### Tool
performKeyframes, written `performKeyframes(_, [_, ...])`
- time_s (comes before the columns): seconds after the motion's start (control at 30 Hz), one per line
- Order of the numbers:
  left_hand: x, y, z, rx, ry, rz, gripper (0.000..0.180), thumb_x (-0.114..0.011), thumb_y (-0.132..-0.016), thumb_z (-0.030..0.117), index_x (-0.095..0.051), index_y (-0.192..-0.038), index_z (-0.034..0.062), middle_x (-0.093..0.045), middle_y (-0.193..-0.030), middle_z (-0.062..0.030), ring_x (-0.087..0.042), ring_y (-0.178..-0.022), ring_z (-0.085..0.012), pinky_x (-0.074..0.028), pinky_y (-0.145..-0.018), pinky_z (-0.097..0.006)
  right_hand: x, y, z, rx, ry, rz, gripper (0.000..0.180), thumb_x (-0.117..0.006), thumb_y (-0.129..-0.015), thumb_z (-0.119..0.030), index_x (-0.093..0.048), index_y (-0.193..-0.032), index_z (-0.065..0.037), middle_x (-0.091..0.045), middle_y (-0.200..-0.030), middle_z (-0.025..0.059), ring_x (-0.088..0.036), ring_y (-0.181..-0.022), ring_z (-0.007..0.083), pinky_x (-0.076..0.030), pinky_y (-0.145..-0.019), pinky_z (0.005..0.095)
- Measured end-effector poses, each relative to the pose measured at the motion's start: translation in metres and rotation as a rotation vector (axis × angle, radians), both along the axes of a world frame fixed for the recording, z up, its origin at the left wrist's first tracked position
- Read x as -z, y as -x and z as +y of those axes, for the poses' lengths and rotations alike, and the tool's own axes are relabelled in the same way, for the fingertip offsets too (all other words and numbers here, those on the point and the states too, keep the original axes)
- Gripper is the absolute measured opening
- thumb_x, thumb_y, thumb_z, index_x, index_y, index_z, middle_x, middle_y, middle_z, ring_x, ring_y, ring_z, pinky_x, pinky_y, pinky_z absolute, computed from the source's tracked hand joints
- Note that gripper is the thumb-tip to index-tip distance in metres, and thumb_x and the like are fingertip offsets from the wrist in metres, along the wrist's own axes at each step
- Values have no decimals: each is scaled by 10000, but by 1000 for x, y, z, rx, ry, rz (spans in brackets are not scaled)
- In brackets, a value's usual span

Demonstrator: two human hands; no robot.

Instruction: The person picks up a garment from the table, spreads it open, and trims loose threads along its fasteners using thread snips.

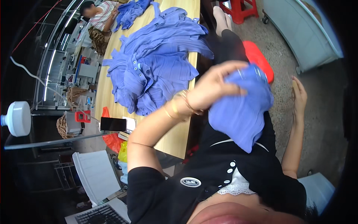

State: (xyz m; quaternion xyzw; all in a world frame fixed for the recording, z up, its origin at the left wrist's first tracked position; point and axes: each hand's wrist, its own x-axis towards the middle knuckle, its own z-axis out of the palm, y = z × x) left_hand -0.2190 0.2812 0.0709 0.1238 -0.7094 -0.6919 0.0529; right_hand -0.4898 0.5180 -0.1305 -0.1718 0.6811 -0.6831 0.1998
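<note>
A blue-violet pleated garment (242, 115) lies over my lap, its lower corner pointing toward my waist. My left hand (223, 82), blurred by motion, has its thumb and fingers round the upper part of this cloth. Small pale lines show along the garment's top edge. Off to the right, beside my leg, my right hand (299, 93) hangs apart from the cloth with its fingers stretched out and nothing in them. On the table to the left is a heap of similar blue garments (156, 59), with a row of round buttons or snaps on one.
The heap covers much of a wooden table (173, 138); a phone (113, 124) lies at its near-left edge. Beyond, a person (100, 16) handles more blue cloth. A red stool (259, 56) stands by my legs, a wheeled grey bin (302, 33) at the far right.
</note>
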Motion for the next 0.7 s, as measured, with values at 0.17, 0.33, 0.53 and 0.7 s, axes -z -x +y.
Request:
performKeyframes(0.17, [-118, 2, -139, -407, 9, 274, 306, -672, -837, 191, -606, -1086, 26, -629, -966, -53, -587, -820, -146, -490, -745, -300, 7, 10, 7, 108, -18, 20, 347, -638, -963, -237, -644, -1259, -56, -564, -785, -79, -371, -558, -25, -259, -474, 157])
performKeyframes(0.33, [-245, -57, -313, -516, -31, 506, 349, -620, -914, 432, -624, -820, 96, -548, -578, 24, -445, -390, -104, -371, -359, -262, 25, 5, -1, 53, -32, 2, 354, -638, -961, -237, -640, -1264, -55, -564, -790, -77, -374, -560, -23, -257, -476, 159])
performKeyframes(0.53, [-146, -77, -349, -1386, 327, 348, 399, -738, -808, 327, -611, -1112, 103, -603, -973, -80, -590, -954, -275, -450, -894, -537, 39, -1, 4, 45, -78, -21, 357, -635, -963, -242, -635, -1269, -57, -549, -780, -88, -358, -554, -23, -244, -475, 163])
performKeyframes(0.7, [-15, -85, -328, -1288, 9, 4, 729, -757, -767, 422, -480, -1382, 145, -419, -1358, -177, -418, -1226, -343, -307, -1035, -585, 31, -5, 3, 16, -114, -45, 358, -637, -957, -222, -628, -1266, -41, -568, -809, -74, -375, -560, -23, -257, -474, 160])
